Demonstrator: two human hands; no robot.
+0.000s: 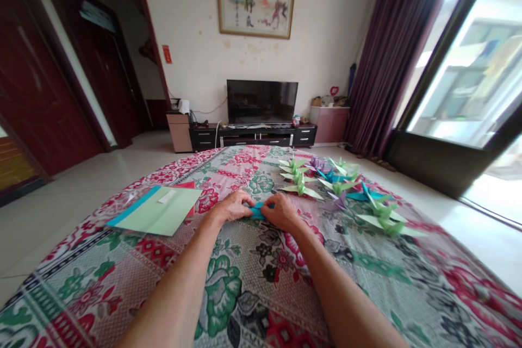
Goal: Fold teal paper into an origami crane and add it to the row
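Forearms end in left hand (232, 207) and right hand (282, 211), both pinching a mostly hidden blue paper (256, 210).

Pinching the small teal folded paper (256, 211) between left hand (233, 207) and right hand (283, 212) on the round floral-cloth table (244, 293), with flat green paper sheets (159, 213) lying left, folded paper cranes (338, 187) right.

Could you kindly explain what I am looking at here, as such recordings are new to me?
No machine here: a person wears a camera on the head, so this single view looks forward and down along their bare arms. The left hand and right hand both pinch a folded blue paper on a floral tablecloth. Left of them lies a stack of coloured sheets, green on top; to the right sit paper cranes in green, blue and purple.
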